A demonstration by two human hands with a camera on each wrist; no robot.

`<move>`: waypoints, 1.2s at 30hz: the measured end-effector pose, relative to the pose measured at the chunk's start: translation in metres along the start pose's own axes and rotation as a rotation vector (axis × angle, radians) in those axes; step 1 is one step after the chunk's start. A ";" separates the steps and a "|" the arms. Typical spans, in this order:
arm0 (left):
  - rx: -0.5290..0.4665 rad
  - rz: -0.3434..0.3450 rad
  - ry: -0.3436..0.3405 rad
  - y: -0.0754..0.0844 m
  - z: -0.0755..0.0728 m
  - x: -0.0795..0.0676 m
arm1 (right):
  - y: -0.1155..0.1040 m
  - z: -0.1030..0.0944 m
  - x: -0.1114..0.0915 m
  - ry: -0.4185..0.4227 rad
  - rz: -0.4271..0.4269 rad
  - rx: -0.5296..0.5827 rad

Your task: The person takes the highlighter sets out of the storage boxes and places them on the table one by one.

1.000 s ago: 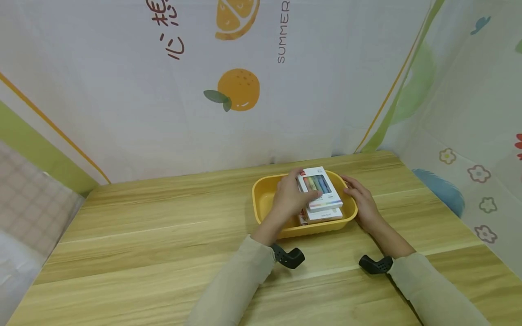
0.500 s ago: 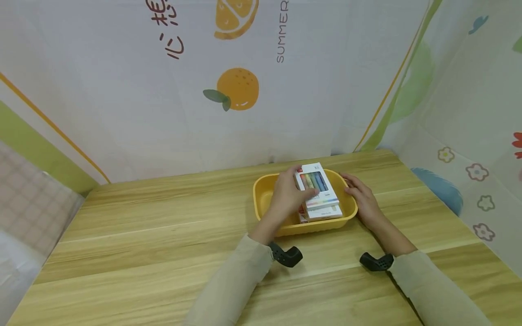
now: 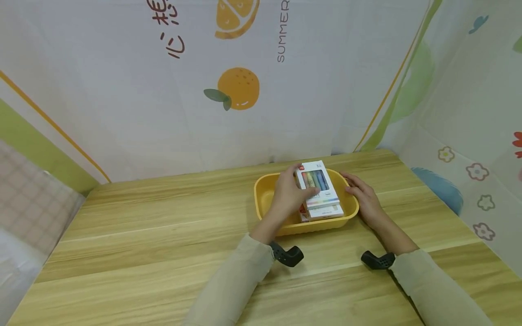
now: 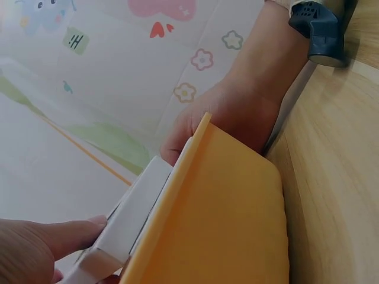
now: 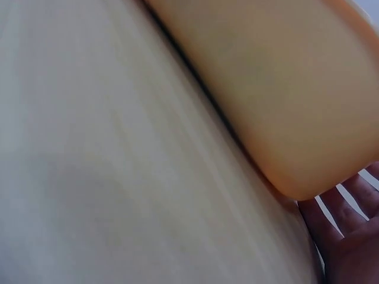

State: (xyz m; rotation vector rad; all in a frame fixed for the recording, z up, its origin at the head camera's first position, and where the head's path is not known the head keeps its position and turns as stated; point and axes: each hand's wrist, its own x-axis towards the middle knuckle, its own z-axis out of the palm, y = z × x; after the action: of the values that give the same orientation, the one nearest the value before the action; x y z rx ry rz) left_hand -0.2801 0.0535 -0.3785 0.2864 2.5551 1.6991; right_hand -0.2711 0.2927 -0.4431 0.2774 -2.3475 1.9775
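My left hand (image 3: 287, 194) grips a white box of coloured crayons (image 3: 326, 199), its thumb on the front face beside the clear window. Under this box lies another white box (image 3: 326, 212), overlapped by the upper one, inside a yellow plastic basket (image 3: 265, 199). In the left wrist view the left thumb presses the white box edge (image 4: 133, 207) above the basket wall (image 4: 225, 207). At the basket's right end my right hand (image 3: 367, 203) holds the rim, thumb over it and fingers along the outside. The right wrist view shows those fingers (image 5: 349, 207) spread behind the basket's end.
The basket stands on a wood-grain table (image 3: 163, 235) near its back edge. A printed white curtain (image 3: 183, 113) hangs behind and along the right side. Black camera mounts (image 3: 289, 256) sit on both wrists.
My left hand and the upper crayon box have shifted slightly toward the back of the basket. My right hand has stayed at the basket's right end.
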 end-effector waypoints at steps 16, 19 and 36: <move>-0.138 -0.039 -0.066 -0.002 -0.001 0.003 | 0.007 -0.006 -0.001 -0.007 -0.052 0.076; -0.168 -0.043 -0.081 -0.004 0.000 0.005 | 0.008 -0.006 -0.001 -0.005 -0.054 0.079; -0.199 -0.044 -0.094 -0.003 -0.002 0.004 | 0.003 -0.005 -0.002 0.032 -0.047 0.037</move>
State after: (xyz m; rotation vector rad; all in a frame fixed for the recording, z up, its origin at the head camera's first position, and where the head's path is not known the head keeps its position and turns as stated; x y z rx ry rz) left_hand -0.2850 0.0513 -0.3801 0.2892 2.2882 1.8576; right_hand -0.2701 0.2984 -0.4453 0.2976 -2.2663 1.9904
